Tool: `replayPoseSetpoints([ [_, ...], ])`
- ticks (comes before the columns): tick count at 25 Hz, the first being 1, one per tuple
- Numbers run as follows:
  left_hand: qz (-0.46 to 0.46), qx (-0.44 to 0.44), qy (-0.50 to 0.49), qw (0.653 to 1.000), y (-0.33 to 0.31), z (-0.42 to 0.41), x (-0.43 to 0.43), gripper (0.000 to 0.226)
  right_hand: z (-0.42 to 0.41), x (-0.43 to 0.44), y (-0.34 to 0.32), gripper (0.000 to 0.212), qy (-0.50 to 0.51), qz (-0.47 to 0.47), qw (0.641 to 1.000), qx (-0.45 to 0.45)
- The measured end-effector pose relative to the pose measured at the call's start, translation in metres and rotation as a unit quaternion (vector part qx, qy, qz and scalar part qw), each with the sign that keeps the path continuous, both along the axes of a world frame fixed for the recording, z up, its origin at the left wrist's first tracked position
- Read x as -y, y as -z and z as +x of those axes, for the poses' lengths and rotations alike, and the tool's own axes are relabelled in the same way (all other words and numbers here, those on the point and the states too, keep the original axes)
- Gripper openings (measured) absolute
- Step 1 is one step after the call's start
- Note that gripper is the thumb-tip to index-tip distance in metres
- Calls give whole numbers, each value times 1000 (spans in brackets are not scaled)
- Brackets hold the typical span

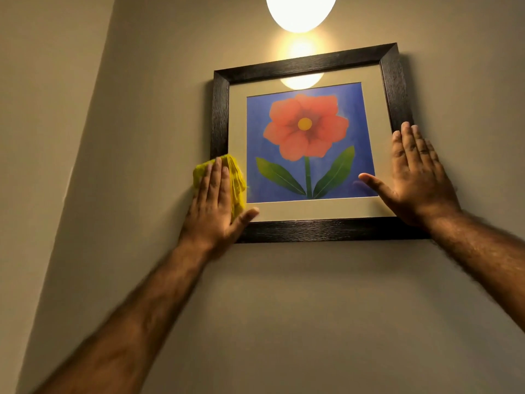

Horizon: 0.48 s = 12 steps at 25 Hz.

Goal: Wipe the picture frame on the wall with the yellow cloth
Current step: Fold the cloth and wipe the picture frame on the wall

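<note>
A dark wooden picture frame (pixel 306 64) hangs on the beige wall, holding a red flower print on blue behind glass. My left hand (pixel 216 206) lies flat over the yellow cloth (pixel 237 180), pressing it against the frame's lower left corner, thumb resting on the bottom mat. My right hand (pixel 412 174) rests flat and spread against the frame's lower right side, fingers pointing up along the right edge, thumb on the glass. It holds nothing.
A lit round wall lamp (pixel 301 9) glows just above the frame and reflects in the glass. A wall corner (pixel 76 166) runs diagonally on the left. Bare wall lies below the frame.
</note>
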<state>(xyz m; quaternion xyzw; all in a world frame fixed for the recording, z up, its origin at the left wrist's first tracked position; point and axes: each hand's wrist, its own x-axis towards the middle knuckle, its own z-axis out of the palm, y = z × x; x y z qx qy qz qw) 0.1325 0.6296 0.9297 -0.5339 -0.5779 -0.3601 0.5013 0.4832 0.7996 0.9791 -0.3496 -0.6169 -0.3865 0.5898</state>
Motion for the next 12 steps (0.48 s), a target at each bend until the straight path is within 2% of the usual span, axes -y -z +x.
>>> replayPoseSetpoints([
  [3,-19,-5,-26,999,44,-1,2,107,0,3,1,109,-3,-7,1000,3],
  [5,-25,-3,-34,999,37,-3,3,107,0,5,0,109,-4,-8,1000,3],
  [12,12,8,-30,999,-103,4,-2,119,-1,5,1,111,-14,-9,1000,-7],
])
